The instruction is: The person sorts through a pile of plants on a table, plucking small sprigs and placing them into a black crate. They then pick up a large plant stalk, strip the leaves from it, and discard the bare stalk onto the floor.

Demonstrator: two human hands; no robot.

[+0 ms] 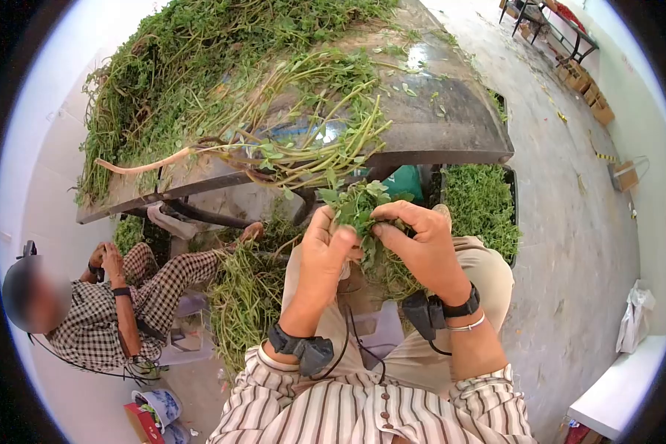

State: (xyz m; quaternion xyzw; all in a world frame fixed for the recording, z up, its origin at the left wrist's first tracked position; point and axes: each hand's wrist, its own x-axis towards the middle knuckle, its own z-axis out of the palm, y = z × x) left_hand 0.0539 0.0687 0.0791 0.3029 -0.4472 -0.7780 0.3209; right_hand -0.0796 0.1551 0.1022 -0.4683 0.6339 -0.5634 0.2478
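Note:
Between my two hands, just below the table's front edge, is a small bunch of leafy green sprigs. My left hand has its fingers closed around the lower left side of the bunch. With thumb and forefinger, my right hand pinches leaves on the right side of the same bunch. Long pale stems with a thick root end lie on the table right above my hands. A large heap of green plants covers the table's far left.
A crate of green sprigs stands to the right of my knee. Stripped stems lie piled at my left. Another person sits at the left. A white bag, a white table and cardboard boxes are along the right.

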